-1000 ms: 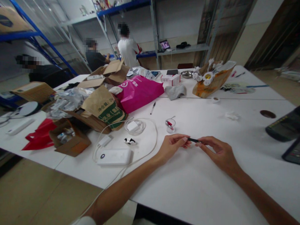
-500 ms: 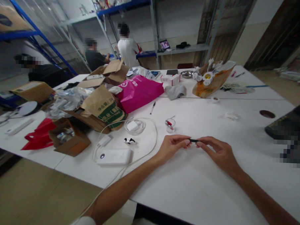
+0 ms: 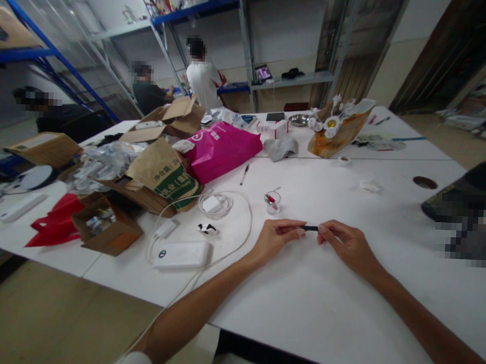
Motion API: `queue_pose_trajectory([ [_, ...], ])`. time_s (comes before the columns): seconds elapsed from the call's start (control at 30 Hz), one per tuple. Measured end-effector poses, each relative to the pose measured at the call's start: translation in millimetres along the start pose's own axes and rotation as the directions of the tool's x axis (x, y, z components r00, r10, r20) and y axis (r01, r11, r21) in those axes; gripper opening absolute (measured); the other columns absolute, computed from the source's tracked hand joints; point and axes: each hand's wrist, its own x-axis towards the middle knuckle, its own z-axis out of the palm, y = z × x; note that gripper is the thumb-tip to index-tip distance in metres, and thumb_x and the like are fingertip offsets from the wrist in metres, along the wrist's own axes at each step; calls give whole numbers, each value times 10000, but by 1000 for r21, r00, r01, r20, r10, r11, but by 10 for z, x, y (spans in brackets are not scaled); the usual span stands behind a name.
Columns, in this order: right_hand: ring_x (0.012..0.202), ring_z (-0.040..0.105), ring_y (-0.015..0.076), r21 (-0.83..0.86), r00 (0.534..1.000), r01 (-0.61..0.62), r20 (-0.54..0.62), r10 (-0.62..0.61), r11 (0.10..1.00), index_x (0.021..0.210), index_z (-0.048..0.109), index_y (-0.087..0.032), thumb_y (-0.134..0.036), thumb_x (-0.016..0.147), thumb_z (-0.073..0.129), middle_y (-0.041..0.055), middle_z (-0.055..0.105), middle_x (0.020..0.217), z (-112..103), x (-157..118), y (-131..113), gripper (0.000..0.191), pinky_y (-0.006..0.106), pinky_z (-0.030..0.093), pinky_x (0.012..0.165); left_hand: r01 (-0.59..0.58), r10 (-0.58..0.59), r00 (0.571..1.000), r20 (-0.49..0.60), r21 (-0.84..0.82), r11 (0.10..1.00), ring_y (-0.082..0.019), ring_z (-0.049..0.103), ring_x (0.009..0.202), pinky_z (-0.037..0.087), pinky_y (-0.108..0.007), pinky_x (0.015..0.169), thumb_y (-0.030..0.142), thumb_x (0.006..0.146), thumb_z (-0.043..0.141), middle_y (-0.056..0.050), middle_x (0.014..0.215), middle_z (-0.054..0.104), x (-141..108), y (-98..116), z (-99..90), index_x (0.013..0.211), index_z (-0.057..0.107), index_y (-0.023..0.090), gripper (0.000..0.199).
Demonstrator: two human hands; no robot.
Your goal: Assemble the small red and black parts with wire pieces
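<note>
Between my two hands, just above the white table (image 3: 326, 314), is a small black stick-shaped piece (image 3: 311, 228), too small to name more exactly. My left hand (image 3: 276, 238) pinches its left end between thumb and fingers. The right end is pinched by my right hand (image 3: 344, 241) in the same way. Beyond my left hand stands a small clear cup (image 3: 272, 205) with red items in it. A white power bank (image 3: 183, 254) lies left of my left forearm, with a small black-and-white object (image 3: 207, 229) behind it.
A white cable (image 3: 249, 225) loops beside the power bank, near a white charger (image 3: 212, 204). Further left are a small cardboard box (image 3: 112, 232) and a magenta bag (image 3: 224, 151). A pen (image 3: 244, 174) lies mid-table. A dark bag (image 3: 468, 192) is at the right. Co-workers (image 3: 202, 83) are at the back.
My fingers have shifted slightly on the black piece, and more of it shows between them. The whole view has moved a little, so the table's things appear further left.
</note>
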Motion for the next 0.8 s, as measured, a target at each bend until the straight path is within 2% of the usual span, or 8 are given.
queue_pose_trajectory([
  [0.1,828,779,238,117,999,-26,-31,30,993,1126,767,-238,-596,1004,751,48,807,890,41,0,44,379,356,609,814,-4,4,1000,-13,-6,1000,-227,794,897,617,-347,897,459,823,962,-133,1020,865,-3,12,16,1207,877,142,505],
  [0.17,840,795,242,165,998,-31,-49,39,986,1184,749,-239,-579,973,800,53,817,930,58,2,65,403,361,628,822,-6,6,1000,-12,0,1000,-216,786,892,614,-344,905,457,841,948,-133,1024,864,-6,20,20,1205,876,139,490],
  [0.43,804,747,220,76,999,35,-31,-33,996,995,777,-242,-555,1019,748,34,780,843,7,20,29,315,349,582,805,5,-5,1000,-13,-7,1000,-220,782,912,620,-362,939,436,814,965,-127,1017,862,-1,8,8,1192,881,141,486],
  [0.63,785,708,201,-31,1000,24,7,-24,999,795,742,-238,-565,1088,630,31,758,805,-17,16,13,453,334,534,776,24,-24,1000,-11,-11,1000,-226,792,935,610,-352,943,398,786,983,-126,1026,866,-14,31,22,1178,886,150,474],
  [0.7,794,725,207,-2,1000,18,7,-18,1000,855,754,-239,-574,1081,639,33,762,813,-3,15,29,420,338,558,791,18,-18,1000,-13,-14,1000,-223,789,932,610,-349,938,398,783,985,-126,1033,865,-11,26,20,1176,886,150,475],
  [0.8,808,770,229,88,999,4,-38,-1,996,1072,766,-240,-604,1006,744,47,794,887,27,15,62,371,357,615,794,1,-1,1000,-20,-25,1000,-214,785,923,610,-345,938,399,786,985,-120,1032,865,-1,8,11,1168,887,151,466],
])
